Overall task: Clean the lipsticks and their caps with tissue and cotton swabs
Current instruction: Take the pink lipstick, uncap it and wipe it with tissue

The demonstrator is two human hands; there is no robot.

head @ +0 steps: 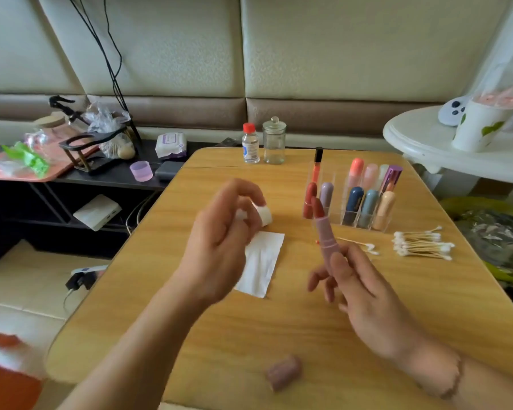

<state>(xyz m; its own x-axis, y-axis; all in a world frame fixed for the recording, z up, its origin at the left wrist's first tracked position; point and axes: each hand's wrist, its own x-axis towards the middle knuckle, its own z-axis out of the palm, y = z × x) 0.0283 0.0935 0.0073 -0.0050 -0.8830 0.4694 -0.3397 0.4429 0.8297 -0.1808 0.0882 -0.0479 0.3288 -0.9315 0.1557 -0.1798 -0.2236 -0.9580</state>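
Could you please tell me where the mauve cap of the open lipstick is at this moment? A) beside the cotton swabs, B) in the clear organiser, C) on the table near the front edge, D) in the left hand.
C: the mauve lipstick cap lies alone on the wooden table near its front edge, while the right hand holds the open mauve lipstick.
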